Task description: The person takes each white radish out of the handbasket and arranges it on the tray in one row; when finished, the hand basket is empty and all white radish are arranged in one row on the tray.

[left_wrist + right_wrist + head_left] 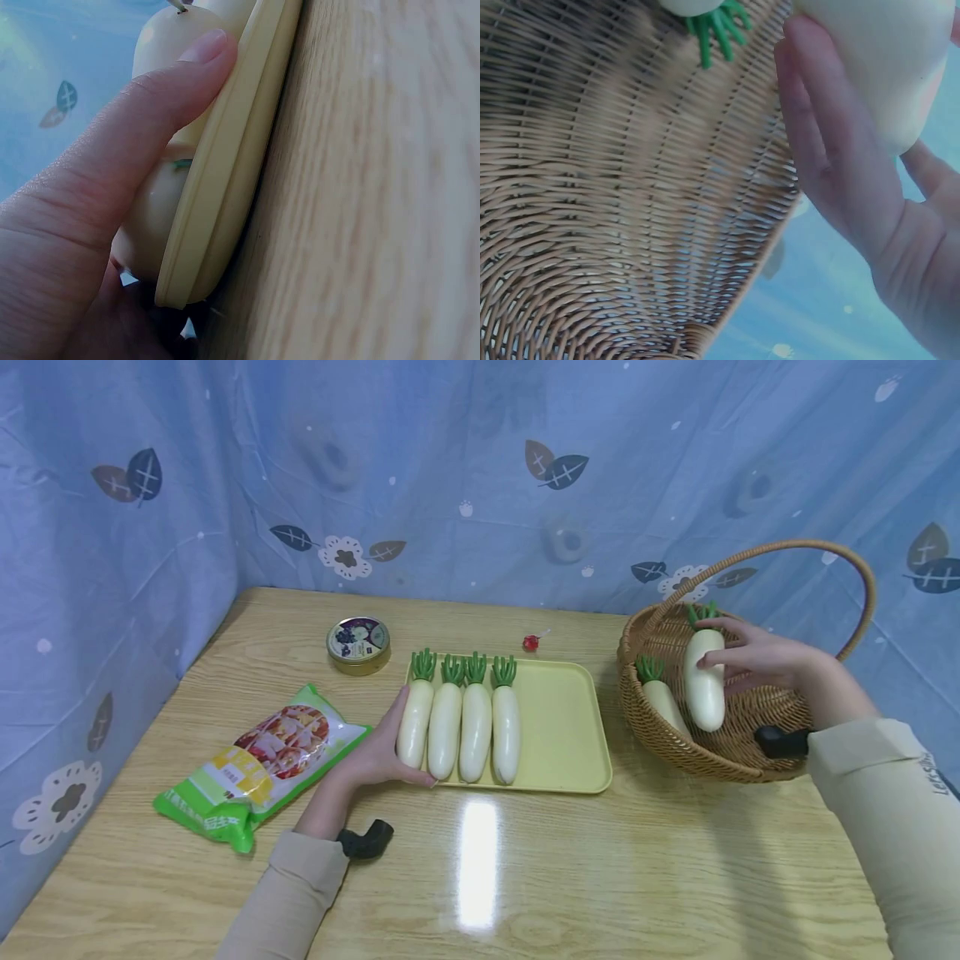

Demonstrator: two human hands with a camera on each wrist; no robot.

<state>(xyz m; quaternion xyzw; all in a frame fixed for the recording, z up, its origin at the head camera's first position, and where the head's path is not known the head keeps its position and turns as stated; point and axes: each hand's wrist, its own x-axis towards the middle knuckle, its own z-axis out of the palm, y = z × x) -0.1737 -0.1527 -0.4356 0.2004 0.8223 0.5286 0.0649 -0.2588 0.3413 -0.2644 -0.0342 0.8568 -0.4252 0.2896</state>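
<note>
Several white radishes (475,732) with green tops lie side by side on a yellow tray (562,727). My left hand (378,750) rests against the tray's front left corner, beside the leftmost radish (415,727). Its thumb (161,97) lies straight along the radish ends at the tray rim (202,202); its other fingers are mostly hidden in the left wrist view. Over the wicker basket (720,762), my right hand (757,656) grips another white radish (705,681), top pointing away. One more radish (663,703) leans inside the basket's left wall.
A green and white food bag (262,760) lies left of the tray. Behind it stands a round tin (358,645). A small red trinket (531,643) sits behind the tray. The basket handle (817,545) arches up at the right. A blue curtain (465,468) hangs behind the table.
</note>
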